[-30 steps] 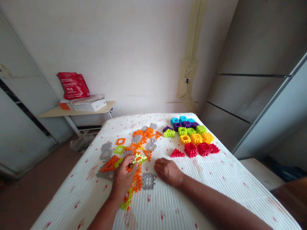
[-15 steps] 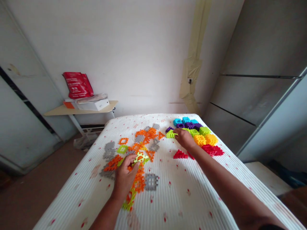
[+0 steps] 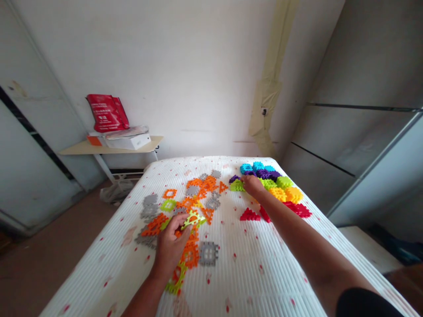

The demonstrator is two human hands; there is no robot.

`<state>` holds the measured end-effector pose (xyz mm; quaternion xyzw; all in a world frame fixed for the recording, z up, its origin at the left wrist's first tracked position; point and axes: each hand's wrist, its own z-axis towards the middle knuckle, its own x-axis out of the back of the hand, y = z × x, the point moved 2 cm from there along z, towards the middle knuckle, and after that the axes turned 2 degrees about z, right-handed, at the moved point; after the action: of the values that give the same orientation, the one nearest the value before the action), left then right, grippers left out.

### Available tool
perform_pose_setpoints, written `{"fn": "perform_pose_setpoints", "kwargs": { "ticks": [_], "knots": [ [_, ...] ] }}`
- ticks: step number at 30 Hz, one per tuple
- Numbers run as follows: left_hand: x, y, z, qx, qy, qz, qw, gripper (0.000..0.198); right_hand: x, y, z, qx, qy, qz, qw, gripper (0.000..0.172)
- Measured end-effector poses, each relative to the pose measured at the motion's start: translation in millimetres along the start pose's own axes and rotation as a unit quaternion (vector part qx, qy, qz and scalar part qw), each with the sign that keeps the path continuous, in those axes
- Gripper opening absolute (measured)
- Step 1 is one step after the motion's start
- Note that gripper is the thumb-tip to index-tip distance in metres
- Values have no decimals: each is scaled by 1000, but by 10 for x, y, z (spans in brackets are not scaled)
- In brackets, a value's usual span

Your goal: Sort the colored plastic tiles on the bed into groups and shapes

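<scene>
My left hand (image 3: pixel 172 237) is closed, with a yellow-green interlocking building piece (image 3: pixel 193 218) pinched between thumb and fingers. It hovers over a spread of loose orange pieces (image 3: pixel 190 255), with grey pieces (image 3: pixel 209 254) around them. Over on the right, my right hand (image 3: pixel 254 185) reaches down among the sorted pieces, its fingers closed together. Beside its fingertips lie a lime-green triangular piece (image 3: pixel 236 186) and a small purple piece (image 3: pixel 234 178). Whatever those fingers grip, if anything, is hidden.
Color-grouped blocks stand on the right: blue (image 3: pixel 258 166), purple (image 3: pixel 271 175), lime (image 3: pixel 284 182), yellow (image 3: pixel 293 194) and red (image 3: pixel 299 210). A red triangular piece (image 3: pixel 250 215) lies nearer me on the patterned white cover (image 3: pixel 251 281). A side table (image 3: pixel 79 149) holds a red bag (image 3: pixel 107 113).
My right hand has shifted slightly up and away along the lime triangular piece. My left hand keeps the yellow-green piece in nearly the same place. The view has moved a little.
</scene>
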<state>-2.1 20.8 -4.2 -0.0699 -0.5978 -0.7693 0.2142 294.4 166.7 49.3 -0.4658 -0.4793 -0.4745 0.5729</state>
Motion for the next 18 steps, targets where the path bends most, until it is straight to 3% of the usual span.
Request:
{"fn": "perform_pose_setpoints", "kwargs": {
  "ticks": [8, 18],
  "knots": [
    [-6, 24, 5, 3, 7, -8, 1000, 32, 20, 18, -7, 8, 27, 4, 1000, 28],
    [-10, 17, 2, 10, 4, -12, 1000, 33, 361, 111, 20, 9, 97, 11, 995, 29]
  ]
}}
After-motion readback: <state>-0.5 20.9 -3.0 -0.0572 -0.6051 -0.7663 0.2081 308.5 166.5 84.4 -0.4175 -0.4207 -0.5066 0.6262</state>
